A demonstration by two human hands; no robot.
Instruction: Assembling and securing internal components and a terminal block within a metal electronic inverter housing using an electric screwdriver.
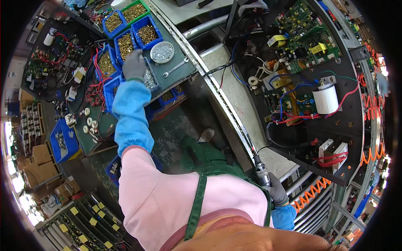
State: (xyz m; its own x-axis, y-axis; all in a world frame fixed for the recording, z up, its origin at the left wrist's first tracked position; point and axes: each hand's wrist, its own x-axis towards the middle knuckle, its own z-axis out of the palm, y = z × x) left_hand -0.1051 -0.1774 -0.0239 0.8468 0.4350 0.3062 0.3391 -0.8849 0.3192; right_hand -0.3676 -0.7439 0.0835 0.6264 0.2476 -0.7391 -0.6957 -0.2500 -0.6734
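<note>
My left hand point(134, 66), in a grey glove and blue sleeve cover, reaches over the small parts bins. It is at the edge between a blue bin of brass fasteners point(125, 45) and a bin of silver screws point(149, 78). Its fingers point down and away, so I cannot see whether they hold anything. Low on the right, my right hand point(278, 190), also gloved in grey, is wrapped round a power screwdriver point(262, 172). The driver's bit points up and away along the rail of the work line.
A black chassis point(349, 138) with circuit boards point(307, 37), wires and a white capacitor point(325, 100) stands at right. A round dish of silver parts point(162, 52) and a wrench point(176, 68) lie on the left bench. Another wired chassis point(50, 62) is far left. Orange coiled hose point(312, 194) hangs nearby.
</note>
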